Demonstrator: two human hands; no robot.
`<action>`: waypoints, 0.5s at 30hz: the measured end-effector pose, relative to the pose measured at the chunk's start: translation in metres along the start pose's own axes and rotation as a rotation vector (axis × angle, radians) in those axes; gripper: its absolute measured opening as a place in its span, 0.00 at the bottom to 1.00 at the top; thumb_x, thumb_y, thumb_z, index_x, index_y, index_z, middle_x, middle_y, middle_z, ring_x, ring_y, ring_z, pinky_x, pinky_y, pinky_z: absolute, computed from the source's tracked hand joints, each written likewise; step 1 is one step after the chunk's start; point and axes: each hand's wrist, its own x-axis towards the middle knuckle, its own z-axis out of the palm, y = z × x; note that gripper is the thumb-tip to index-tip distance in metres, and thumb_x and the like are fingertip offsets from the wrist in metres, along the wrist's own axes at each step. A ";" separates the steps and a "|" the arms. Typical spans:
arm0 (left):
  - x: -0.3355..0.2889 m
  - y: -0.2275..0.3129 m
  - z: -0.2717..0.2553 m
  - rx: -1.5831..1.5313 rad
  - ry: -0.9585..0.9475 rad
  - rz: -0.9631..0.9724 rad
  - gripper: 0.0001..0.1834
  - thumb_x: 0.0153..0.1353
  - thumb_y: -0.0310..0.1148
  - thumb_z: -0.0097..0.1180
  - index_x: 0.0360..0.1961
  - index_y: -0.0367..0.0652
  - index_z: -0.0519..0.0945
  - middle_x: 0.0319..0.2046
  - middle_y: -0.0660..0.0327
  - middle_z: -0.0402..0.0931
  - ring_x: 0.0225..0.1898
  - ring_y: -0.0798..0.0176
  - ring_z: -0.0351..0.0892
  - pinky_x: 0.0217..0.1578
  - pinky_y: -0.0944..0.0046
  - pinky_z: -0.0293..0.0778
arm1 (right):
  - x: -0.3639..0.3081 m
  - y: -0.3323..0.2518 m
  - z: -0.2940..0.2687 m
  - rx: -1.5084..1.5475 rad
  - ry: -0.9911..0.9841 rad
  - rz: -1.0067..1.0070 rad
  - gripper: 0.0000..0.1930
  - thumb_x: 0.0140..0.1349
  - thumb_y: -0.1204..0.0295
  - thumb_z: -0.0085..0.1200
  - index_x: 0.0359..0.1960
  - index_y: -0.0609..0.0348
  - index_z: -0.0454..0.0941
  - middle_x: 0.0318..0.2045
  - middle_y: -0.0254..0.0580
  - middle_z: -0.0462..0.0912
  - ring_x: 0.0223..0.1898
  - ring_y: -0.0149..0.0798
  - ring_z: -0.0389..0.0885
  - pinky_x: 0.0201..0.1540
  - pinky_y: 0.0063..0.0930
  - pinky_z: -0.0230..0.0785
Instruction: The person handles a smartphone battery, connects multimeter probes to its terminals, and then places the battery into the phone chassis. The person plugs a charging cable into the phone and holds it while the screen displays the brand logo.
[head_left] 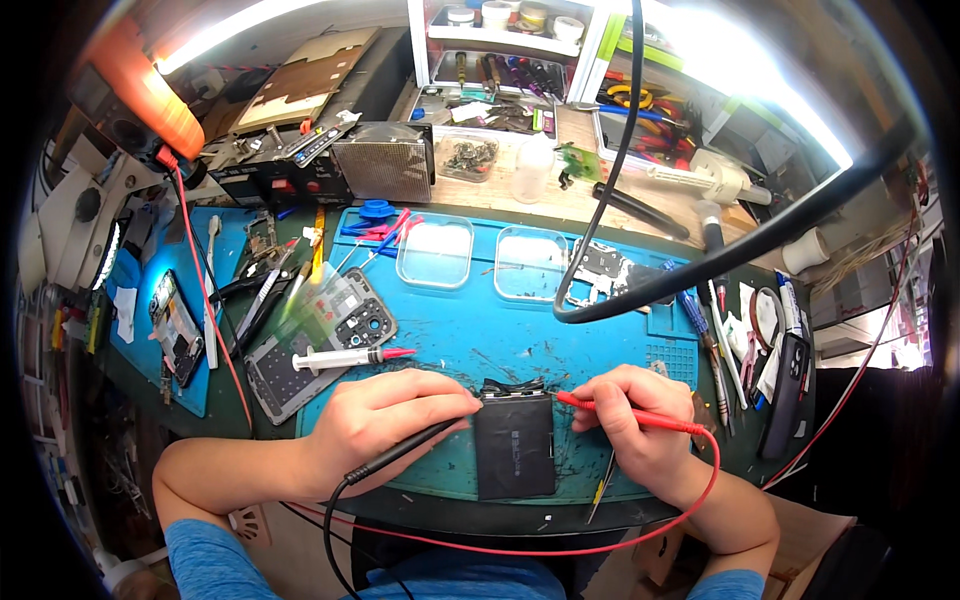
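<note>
A flat black phone battery (515, 450) lies on the blue work mat (450, 340), its top edge with a folded connector strip facing away from me. My left hand (385, 420) is closed round a black multimeter probe (400, 449), and its fingertips come to the battery's upper left corner. Between the fingers of my right hand (640, 420) is a red multimeter probe (640, 417), its tip pointing at the upper right corner of the battery. Whether either tip touches metal is too small to tell. The red lead loops under my right wrist.
A syringe (345, 358) and a phone back cover (320, 345) lie left of the battery. Two clear trays (434, 252) stand farther back. A thick black cable (740, 262) arches over the mat's right side. Tweezers (601, 488) lie near the front edge. An opened phone (177, 330) rests far left.
</note>
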 end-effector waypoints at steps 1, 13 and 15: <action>0.000 0.000 0.000 0.001 0.001 -0.001 0.16 0.57 0.19 0.72 0.47 0.35 0.86 0.42 0.53 0.85 0.40 0.54 0.88 0.40 0.61 0.85 | 0.001 0.001 0.000 -0.001 -0.003 -0.004 0.09 0.71 0.75 0.57 0.33 0.63 0.87 0.24 0.39 0.87 0.24 0.31 0.86 0.28 0.24 0.76; -0.001 -0.001 0.000 -0.029 -0.011 0.000 0.15 0.61 0.21 0.68 0.50 0.36 0.85 0.44 0.52 0.85 0.42 0.53 0.88 0.43 0.60 0.85 | 0.002 -0.006 -0.006 -0.085 -0.071 -0.037 0.12 0.73 0.76 0.51 0.34 0.67 0.86 0.25 0.42 0.88 0.25 0.33 0.88 0.30 0.24 0.79; -0.002 -0.001 -0.002 -0.008 0.004 0.013 0.15 0.62 0.22 0.68 0.50 0.37 0.84 0.44 0.53 0.85 0.43 0.53 0.88 0.43 0.60 0.85 | 0.009 -0.006 -0.004 -0.091 -0.088 -0.046 0.14 0.74 0.76 0.49 0.34 0.70 0.85 0.25 0.43 0.88 0.25 0.34 0.88 0.30 0.24 0.79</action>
